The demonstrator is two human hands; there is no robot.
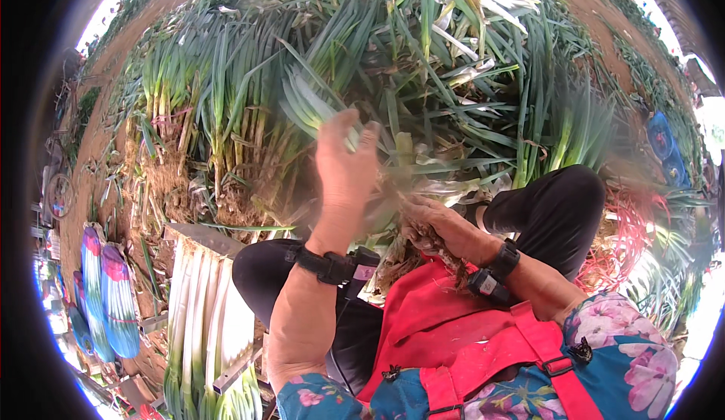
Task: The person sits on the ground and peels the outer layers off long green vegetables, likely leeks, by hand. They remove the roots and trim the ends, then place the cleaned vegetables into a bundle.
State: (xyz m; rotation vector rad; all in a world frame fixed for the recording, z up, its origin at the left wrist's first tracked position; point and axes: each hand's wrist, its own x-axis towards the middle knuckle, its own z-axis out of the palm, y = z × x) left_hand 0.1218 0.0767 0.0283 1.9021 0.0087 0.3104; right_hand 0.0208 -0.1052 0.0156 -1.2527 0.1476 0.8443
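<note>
My right hand [444,227] is closed around the brown, soil-covered root end of a leek [430,241], over the red apron on my lap. Up and to its left, my left hand [346,165] is raised with thumb and fingers spread, blurred by motion. Green leek leaves [308,103] lie at its fingertips; whether it grips any of them cannot be told. Blurred stalks between the hands hide some of what is there. Untrimmed leeks with rooty ends [226,154] stand in a dense row ahead on the left. Loose leaves [453,91] are heaped in front of me.
Cleaned white leeks [198,307] lie on a metal-edged stand [232,372] by my left knee. Wrapped leek bundles [119,307] are farther left. Tangled red ties [623,239] lie beyond my right knee. Blue wrapped bundles [668,148] are at far right.
</note>
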